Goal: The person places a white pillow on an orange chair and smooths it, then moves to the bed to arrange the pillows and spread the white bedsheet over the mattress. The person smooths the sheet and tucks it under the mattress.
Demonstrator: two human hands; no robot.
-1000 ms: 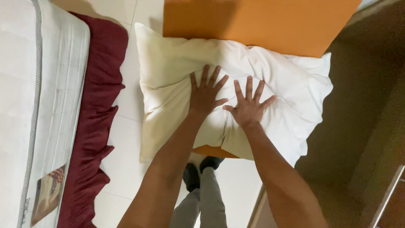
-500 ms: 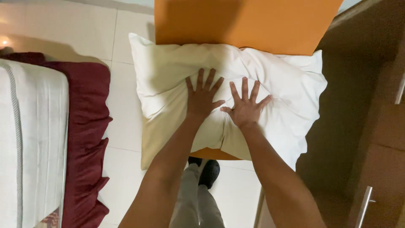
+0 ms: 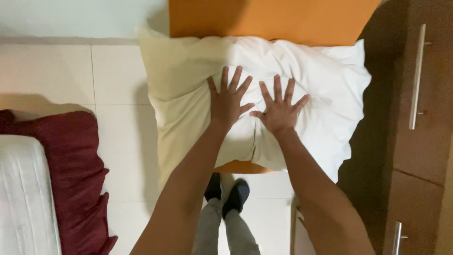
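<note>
A white pillow point(image 3: 302, 85) lies on an orange surface point(image 3: 273, 19), overhanging its near edge, so that a strip of orange shows below the pillow's lower border. Both hands rest flat on the pillow, palms down and fingers spread, gripping nothing. The left hand point(image 3: 229, 101) presses near the pillow's middle, just left of a deep crease that runs from between the hands toward the pillow's near edge; the right hand point(image 3: 279, 111) sits just right of that crease, its thumb almost touching the left hand's thumb. The pillow's long axis runs left to right across the view, at right angles to the forearms, which reach straight away from the body. Its bulk spreads evenly to both sides of the hands, with the left half in yellowish light and the right half whiter, so neither hand is clearly nearer to an end; the left hand lies slightly farther up the pillow than the right. Left of the pillow, across pale floor tiles point(image 3: 118, 141), lies a dark red cloth point(image 3: 71, 179) beside a white mattress point(image 3: 23, 198). Right of the pillow stands a brown cabinet point(image 3: 424, 151) with metal bar handles. Below the pillow's near edge, the person's dark shoes point(image 3: 226, 193) stand on the tiles.
</note>
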